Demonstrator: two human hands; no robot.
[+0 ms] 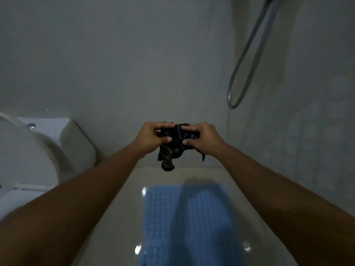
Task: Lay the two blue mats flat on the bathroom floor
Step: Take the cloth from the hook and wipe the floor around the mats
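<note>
A blue textured mat lies flat on the pale floor tiles below my arms, blurred, with a dark shadow across its middle. I see only this one mat. Above its far end, my left hand and my right hand are held out in front of me, both gripping a dark striped piece of cloth. The cloth is bunched between my fingers and a strip of it hangs down.
A white toilet with its tank stands at the left, close to my left forearm. A grey shower hose loops down the wall at the upper right. Grey walls close in the far side and the right.
</note>
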